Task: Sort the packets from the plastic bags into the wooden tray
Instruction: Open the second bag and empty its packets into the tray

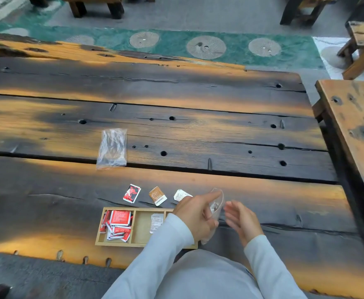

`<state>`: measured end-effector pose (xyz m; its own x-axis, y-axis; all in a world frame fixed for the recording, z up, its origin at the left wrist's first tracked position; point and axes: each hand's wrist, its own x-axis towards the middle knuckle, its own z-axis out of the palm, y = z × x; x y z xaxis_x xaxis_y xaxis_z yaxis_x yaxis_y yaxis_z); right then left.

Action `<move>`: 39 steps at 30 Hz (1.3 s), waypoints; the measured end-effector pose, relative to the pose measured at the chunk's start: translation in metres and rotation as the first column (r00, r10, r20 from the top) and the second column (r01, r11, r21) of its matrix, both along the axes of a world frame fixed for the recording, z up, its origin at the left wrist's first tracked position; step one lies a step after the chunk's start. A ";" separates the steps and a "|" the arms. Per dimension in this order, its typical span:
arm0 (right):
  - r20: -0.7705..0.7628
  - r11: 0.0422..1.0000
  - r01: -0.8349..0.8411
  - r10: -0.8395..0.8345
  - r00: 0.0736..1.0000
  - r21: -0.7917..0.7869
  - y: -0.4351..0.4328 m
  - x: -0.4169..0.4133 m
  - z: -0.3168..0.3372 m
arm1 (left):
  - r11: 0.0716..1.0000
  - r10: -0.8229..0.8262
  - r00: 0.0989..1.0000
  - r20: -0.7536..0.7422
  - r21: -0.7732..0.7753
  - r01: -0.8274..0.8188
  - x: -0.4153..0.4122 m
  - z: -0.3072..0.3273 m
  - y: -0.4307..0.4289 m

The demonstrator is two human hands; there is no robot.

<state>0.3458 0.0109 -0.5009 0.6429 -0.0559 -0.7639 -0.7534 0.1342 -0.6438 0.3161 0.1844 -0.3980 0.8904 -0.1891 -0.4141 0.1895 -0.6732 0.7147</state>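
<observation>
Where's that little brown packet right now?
In the head view the brown packet lies on the table, just left of centre, between the red packet and the white packet, just beyond the wooden tray.

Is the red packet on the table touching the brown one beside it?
Apart. The head view shows dark wooden table between the flat red packet and the flat brown packet.

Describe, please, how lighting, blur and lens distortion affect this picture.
Head view: warm orange light falls in patches across the dark table; the wide lens bows its plank lines; the far clear bag glints white; the right hand is softly blurred; print on the packets in the wooden tray is unreadable.
</observation>
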 end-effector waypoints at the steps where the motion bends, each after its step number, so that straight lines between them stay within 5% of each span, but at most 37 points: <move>1: -0.075 0.999 -0.038 0.038 0.996 -0.001 -0.002 -0.003 -0.010 | 0.999 0.001 1.000 0.003 -0.044 -0.001 -0.001 0.002 0.002; 6: -0.274 0.954 -0.153 0.224 0.935 0.259 0.004 -0.015 -0.020 | 0.981 0.064 0.998 0.018 -0.185 -0.059 -0.009 0.016 0.019; 14: -0.101 0.865 -0.020 0.081 0.992 0.501 -0.004 -0.017 -0.009 | 0.950 0.222 0.975 -0.009 -0.222 -0.219 -0.027 0.004 0.073; 18: 0.016 0.842 -0.098 0.105 0.994 0.530 -0.007 -0.023 -0.012 | 0.925 0.270 0.958 -0.096 -0.250 -0.286 -0.041 -0.011 0.085; 24: 0.074 0.897 -0.178 0.162 0.984 0.404 -0.009 -0.023 -0.018 | 0.821 0.463 0.872 -0.160 -0.293 -0.490 -0.052 -0.063 0.079; 28: 0.127 0.965 -0.232 0.216 0.968 0.121 -0.008 -0.020 -0.014 | 0.757 0.569 0.794 -0.214 -0.242 -0.607 -0.059 -0.102 0.076; 39: 0.135 0.904 -0.376 0.406 0.904 -0.203 -0.002 -0.021 -0.023 | 0.668 0.696 0.633 -0.341 -0.016 -0.744 -0.064 -0.159 0.071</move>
<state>0.3247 0.0092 -0.5242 0.7580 0.1087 -0.6431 -0.6001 -0.2700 -0.7530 0.2522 0.2559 -0.5573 0.6142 0.3839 -0.6895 0.7751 -0.1297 0.6183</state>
